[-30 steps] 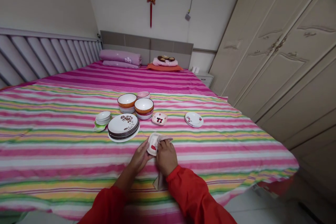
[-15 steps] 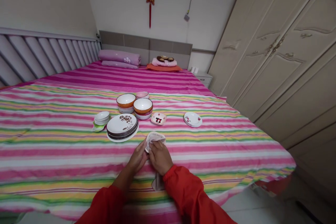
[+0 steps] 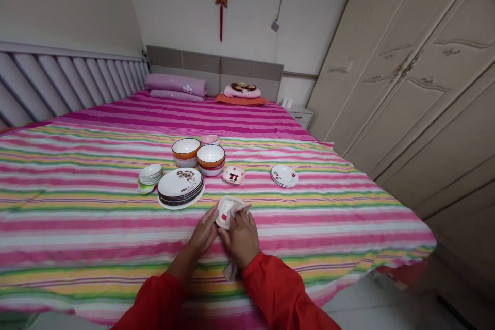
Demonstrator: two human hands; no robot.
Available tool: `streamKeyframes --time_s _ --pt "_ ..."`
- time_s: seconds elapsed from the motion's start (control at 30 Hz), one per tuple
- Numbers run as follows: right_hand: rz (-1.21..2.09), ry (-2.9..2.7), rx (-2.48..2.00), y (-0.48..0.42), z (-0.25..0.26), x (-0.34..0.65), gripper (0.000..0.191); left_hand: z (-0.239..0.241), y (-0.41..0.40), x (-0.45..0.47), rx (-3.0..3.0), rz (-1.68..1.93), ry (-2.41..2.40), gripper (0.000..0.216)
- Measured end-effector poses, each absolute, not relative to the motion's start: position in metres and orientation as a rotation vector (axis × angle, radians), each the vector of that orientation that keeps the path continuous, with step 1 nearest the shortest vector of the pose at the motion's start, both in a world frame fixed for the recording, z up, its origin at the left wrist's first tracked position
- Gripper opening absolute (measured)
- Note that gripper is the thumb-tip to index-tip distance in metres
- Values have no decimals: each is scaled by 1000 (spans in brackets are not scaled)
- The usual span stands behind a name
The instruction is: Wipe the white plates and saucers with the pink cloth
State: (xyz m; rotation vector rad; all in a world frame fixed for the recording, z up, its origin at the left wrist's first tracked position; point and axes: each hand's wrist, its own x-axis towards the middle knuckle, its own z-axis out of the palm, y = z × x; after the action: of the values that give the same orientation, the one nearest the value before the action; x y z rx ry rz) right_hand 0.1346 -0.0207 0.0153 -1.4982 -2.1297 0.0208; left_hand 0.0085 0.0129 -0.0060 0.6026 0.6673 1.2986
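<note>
White with a red mark inside, the small dish (image 3: 223, 209) is over the striped sheet (image 3: 328, 227), near the plate stack (image 3: 181, 185). My left hand (image 3: 204, 231) has its grip closed around the dish's edge; my right hand (image 3: 243, 237) has fingers bent over a greyish rag (image 3: 240, 208), against the inside. I judge this step is wiping; the next move calls for steady left holding while the rag reaches the remaining surface.

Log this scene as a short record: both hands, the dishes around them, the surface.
Left hand: holds white dish
Right hand: holds cloth against white dish
Left of hands: stacked dark-edged plates; stacked small bowls
Beyond hands: orange bowls; pink dish
Right of pink dish: stacked flowered plates
Surface: striped sheet
</note>
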Motion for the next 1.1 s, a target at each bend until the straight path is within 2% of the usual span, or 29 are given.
streamKeyframes --time_s 0.13,0.3,0.53,0.8,1.1 --pt "123 -2113 -1419 -29 15 133 35 -8 13 8 585 1305 677 50" --pt "272 -2115 -1317 -29 12 124 46 -9 13 7 566 1278 701 48" --pt "155 -2162 -1381 -8 5 121 50 -13 15 7 571 1298 653 36" --pt "35 -2182 -1422 -15 1 130 30 -13 12 4 581 1252 685 47" --pt "109 -2148 -1361 -17 18 133 13 -15 13 4 595 1233 681 41"
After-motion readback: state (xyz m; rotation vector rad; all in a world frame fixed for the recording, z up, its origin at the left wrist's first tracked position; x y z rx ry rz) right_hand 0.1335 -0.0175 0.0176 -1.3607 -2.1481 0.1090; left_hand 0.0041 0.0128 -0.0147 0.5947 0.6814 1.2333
